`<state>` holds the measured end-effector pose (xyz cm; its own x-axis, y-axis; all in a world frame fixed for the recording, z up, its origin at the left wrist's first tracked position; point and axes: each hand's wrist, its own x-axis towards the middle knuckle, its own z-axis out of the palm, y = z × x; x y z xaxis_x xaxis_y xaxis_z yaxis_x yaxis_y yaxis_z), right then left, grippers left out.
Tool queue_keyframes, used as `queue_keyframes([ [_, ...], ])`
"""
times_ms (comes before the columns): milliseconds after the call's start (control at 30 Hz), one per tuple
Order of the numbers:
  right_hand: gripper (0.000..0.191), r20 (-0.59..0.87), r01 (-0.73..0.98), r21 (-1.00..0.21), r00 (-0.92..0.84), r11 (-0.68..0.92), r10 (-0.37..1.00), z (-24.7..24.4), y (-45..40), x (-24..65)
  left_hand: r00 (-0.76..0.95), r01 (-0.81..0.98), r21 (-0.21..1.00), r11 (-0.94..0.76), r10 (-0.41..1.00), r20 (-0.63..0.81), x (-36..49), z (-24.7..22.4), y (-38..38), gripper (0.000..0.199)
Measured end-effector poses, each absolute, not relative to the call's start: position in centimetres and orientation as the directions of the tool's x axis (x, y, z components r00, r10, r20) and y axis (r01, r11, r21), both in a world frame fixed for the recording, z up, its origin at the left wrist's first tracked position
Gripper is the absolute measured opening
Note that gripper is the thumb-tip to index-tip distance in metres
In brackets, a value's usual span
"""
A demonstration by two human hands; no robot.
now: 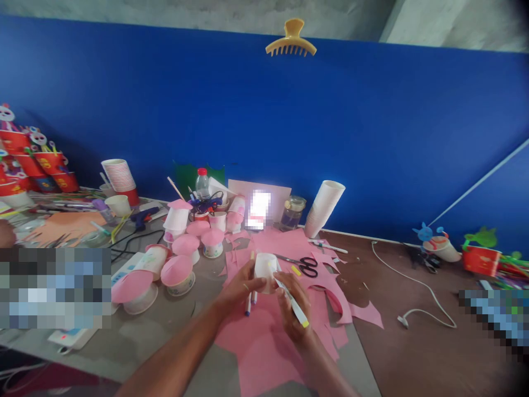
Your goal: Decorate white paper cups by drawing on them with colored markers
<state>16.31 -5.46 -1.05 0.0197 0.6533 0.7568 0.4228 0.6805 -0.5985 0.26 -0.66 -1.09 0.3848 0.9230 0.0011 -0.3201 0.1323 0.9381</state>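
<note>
My left hand [243,282] is closed around the side of a white paper cup [265,266], holding it up over pink paper. In my right hand [294,309] is a white marker [291,301] with a yellow end, its tip side against or very near the cup's wall. Some fingers of the right hand touch the cup too. Beneath the cup lie two more markers [248,306], partly hidden by the left hand. Black-handled scissors [308,267] and a small yellow marker cap [296,270] rest on the pink paper [268,353] just beyond the right hand.
Several cups with pink cone tops [177,269] stand at left, near a power strip [78,333] and a glue gun [146,216]. A leaning stack of paper cups [324,208], a glass jar [293,213] and a lit phone [259,209] are behind. A white cable [417,281] lies right.
</note>
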Motion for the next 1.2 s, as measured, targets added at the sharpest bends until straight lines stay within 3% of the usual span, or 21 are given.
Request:
queue_keyframes([
  [200,0.023,0.713,0.414,-0.667,0.116,0.619,0.691,-1.58,-5.23,15.98,0.39,-0.32,0.941,0.113,0.92,0.022,0.4,-0.64,-0.74,0.051],
  [1200,0.021,0.764,0.428,-0.609,0.092,0.668,0.638,-1.76,-4.91,15.9,0.404,-0.271,0.957,0.101,0.915,0.018,0.39,-0.51,-0.62,0.059],
])
